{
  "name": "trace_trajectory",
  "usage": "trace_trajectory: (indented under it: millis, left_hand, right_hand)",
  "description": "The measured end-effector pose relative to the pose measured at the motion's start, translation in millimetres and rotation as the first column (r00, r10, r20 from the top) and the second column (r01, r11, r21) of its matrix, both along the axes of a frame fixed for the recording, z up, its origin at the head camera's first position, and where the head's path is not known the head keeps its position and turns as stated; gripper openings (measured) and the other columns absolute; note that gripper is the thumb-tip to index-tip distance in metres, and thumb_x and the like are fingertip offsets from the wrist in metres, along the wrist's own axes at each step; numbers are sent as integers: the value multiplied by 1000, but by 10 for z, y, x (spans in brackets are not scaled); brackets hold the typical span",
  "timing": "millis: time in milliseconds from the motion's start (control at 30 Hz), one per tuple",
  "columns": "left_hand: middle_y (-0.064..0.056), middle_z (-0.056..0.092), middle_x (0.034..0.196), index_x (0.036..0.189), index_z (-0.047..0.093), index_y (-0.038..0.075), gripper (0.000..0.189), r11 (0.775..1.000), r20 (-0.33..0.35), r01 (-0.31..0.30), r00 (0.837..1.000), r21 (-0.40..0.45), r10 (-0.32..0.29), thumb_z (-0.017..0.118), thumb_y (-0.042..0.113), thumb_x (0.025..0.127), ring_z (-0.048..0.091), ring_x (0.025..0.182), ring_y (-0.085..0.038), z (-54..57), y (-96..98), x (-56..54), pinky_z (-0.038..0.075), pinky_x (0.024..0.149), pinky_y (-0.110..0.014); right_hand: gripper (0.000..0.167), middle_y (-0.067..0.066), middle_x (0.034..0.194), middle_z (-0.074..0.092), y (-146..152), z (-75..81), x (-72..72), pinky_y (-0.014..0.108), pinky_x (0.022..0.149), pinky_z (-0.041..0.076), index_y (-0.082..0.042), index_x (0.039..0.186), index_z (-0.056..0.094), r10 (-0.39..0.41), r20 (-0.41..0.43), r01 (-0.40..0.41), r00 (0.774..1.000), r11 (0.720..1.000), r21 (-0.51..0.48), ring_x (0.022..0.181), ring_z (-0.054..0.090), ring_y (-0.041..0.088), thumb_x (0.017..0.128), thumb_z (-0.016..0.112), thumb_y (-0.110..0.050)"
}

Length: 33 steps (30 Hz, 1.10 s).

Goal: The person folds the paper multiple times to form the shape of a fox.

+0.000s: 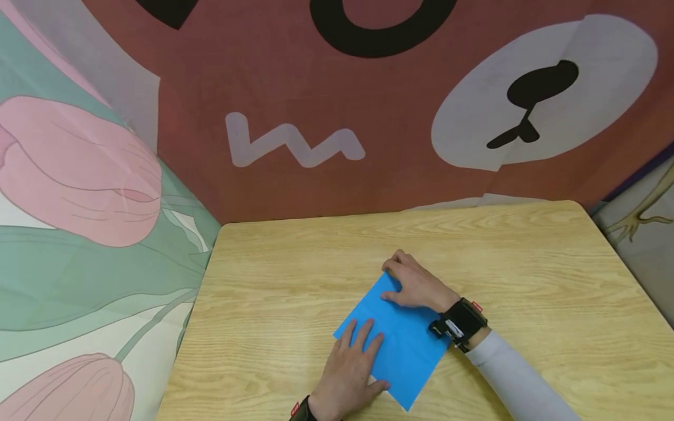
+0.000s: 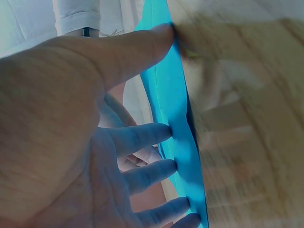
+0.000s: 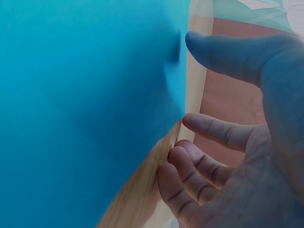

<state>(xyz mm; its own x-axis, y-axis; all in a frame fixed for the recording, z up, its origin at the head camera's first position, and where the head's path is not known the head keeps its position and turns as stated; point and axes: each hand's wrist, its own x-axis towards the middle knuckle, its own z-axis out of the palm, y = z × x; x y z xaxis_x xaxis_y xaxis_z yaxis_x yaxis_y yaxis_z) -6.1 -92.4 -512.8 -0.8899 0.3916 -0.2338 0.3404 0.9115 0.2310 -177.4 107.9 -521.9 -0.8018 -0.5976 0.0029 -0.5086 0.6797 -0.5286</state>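
Note:
A square sheet of blue paper [image 1: 408,345] lies turned cornerwise on the wooden table, with faint crease lines across it. My left hand [image 1: 347,371] rests on its near left part, fingers spread and thumb out at the lower left edge. From the side, the left wrist view shows the fingertips [image 2: 164,130] pressing on the paper. At the far corner is my right hand [image 1: 421,286]. In the right wrist view its index fingertip [image 3: 190,118] touches that corner, the thumb [image 3: 223,57] stands apart from it, and the other fingers bend loosely beyond the edge.
The light wooden table [image 1: 274,275] extends around the paper on all sides. Behind it hangs a brown cloth [image 1: 389,128] with a cartoon animal print. A tulip-print cloth [image 1: 95,280] hangs at the left. A black wrist device [image 1: 461,323] sits over the paper's right corner.

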Motion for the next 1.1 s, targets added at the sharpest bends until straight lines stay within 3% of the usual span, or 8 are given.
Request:
trace_trajectory:
  millis: [200, 400, 533, 633, 800, 1100]
  left_hand:
    - [-8, 36, 172, 159, 51, 24, 83, 1000, 18, 4, 1000, -2, -4, 77, 63, 91, 36, 157, -41, 0, 3, 6, 48, 117, -57]
    - [-8, 38, 171, 158, 52, 24, 83, 1000, -32, 20, 999, -23, -21, 77, 65, 90, 38, 156, -41, -12, 2, -7, 50, 115, -55]
    - [-8, 38, 171, 157, 53, 24, 83, 1000, -45, 15, 999, -21, -16, 77, 65, 90, 39, 156, -41, -19, 3, -24, 50, 115, -55]
    - [-8, 36, 172, 158, 52, 24, 84, 1000, -18, 5, 1000, -17, -6, 77, 65, 90, 37, 156, -42, -29, 8, -25, 49, 116, -56]
    - [-6, 35, 172, 158, 51, 26, 84, 1000, 21, -10, 1000, -19, 10, 78, 65, 89, 36, 157, -41, -39, 20, -26, 49, 116, -57]
    - [-6, 35, 172, 159, 51, 26, 83, 1000, 12, 1, 1000, -31, -1, 76, 66, 90, 36, 158, -40, -22, 5, -38, 49, 116, -56]
  right_hand:
    - [51, 10, 121, 53, -6, -7, -14, 45, 91, 50, -5, 132, 66, -4, 19, 4, 1000, 1000, 3, 106, 51, 25, 94, 85, -33]
    - [40, 10, 115, 60, 1, 3, -35, 45, 89, 51, -4, 126, 63, -4, 29, 5, 1000, 998, -55, 101, 55, 24, 98, 81, -25]
    - [44, 14, 122, 62, 19, 11, -41, 47, 99, 53, -1, 134, 62, 9, 10, -8, 1000, 997, -75, 109, 58, 27, 99, 78, -23]
    - [50, 14, 127, 59, 27, 12, -40, 47, 102, 51, -1, 140, 64, 13, 14, -12, 1000, 999, -43, 114, 56, 29, 99, 78, -26]
    - [45, 10, 121, 55, 8, -3, -51, 44, 90, 48, -4, 135, 69, -1, 38, 1, 999, 1000, -14, 106, 50, 25, 98, 80, -28]
    - [36, 8, 114, 59, -21, 34, -89, 43, 85, 50, -6, 126, 68, -9, 65, 11, 998, 999, -41, 99, 54, 23, 98, 80, -25]
